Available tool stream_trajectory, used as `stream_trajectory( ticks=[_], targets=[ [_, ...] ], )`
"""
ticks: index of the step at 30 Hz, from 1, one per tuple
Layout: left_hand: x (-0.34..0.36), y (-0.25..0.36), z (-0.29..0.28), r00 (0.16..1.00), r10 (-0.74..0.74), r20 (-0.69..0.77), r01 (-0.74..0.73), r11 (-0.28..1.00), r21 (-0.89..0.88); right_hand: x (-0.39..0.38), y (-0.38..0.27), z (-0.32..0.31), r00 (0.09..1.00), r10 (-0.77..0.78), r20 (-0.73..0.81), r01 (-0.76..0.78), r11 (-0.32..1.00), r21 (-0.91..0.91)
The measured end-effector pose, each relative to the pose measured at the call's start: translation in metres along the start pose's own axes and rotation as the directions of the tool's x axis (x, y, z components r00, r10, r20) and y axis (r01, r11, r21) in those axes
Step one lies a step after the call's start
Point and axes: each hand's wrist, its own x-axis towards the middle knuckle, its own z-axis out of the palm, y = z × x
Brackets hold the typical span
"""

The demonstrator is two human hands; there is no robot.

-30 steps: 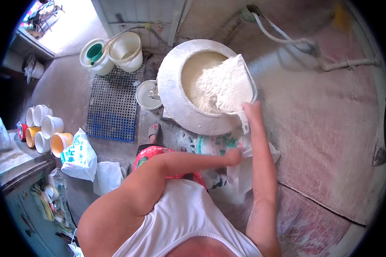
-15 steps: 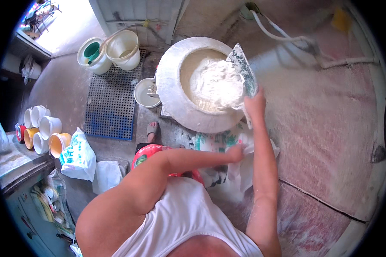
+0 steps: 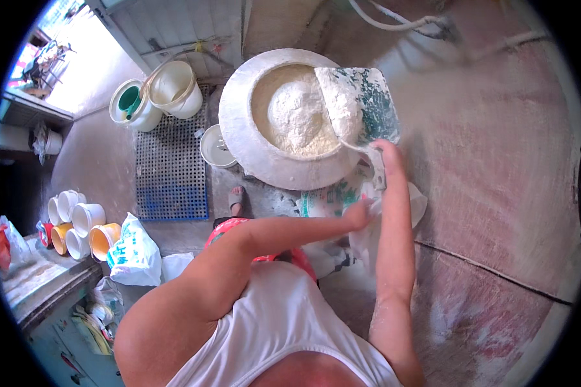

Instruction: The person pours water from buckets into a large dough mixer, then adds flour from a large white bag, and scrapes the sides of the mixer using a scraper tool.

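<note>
My right hand (image 3: 387,155) grips the handle of a flat, flour-coated green scoop (image 3: 377,109), which rests across the right side of a round white vat (image 3: 244,149). A mound of white powder (image 3: 297,113) lies inside the vat, and more clings to the scoop's blade. My left hand (image 3: 360,213) is closed on a crumpled white sack (image 3: 413,209) below the vat. A printed sack (image 3: 323,200) lies beside it, partly hidden by my arm.
Buckets (image 3: 181,93) and a perforated mat (image 3: 171,161) are left of the vat, near an open doorway. Several small buckets (image 3: 87,219) and a bag (image 3: 132,255) sit at left by a ledge (image 3: 45,284). Pipes (image 3: 407,22) run along the upper right.
My right hand has turned the scoop from upright at the vat's edge to lying flatter, showing its green blade. The view has shifted slightly; my left hand stays at the sack.
</note>
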Motion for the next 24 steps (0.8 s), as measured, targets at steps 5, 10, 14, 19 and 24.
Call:
stream_trajectory(
  ticks=[5,10,14,19,24],
  targets=[
    [0.001,0.022,-0.002,0.999,-0.038,0.01,0.038,0.998,0.059,-0.037,0.024,-0.047,0.994,0.065,0.088,-0.097,0.897,0.431],
    [0.022,0.011,0.009,0.997,-0.058,-0.059,0.061,0.997,0.05,-0.114,0.035,-0.118,0.998,0.058,-0.037,-0.026,0.812,0.583],
    [0.03,0.029,0.0,0.989,-0.142,-0.036,0.132,0.97,-0.206,-0.189,0.05,-0.161,0.935,0.126,-0.333,0.078,0.84,0.536],
    [0.038,0.052,0.005,0.991,-0.132,0.024,0.13,0.899,-0.418,-0.257,0.12,-0.241,0.805,0.231,-0.547,-0.011,0.926,0.376],
    [0.034,0.063,0.003,0.998,-0.07,-0.001,0.065,0.929,-0.365,-0.248,0.144,-0.238,0.789,0.144,-0.597,-0.125,0.989,0.073]
  ],
)
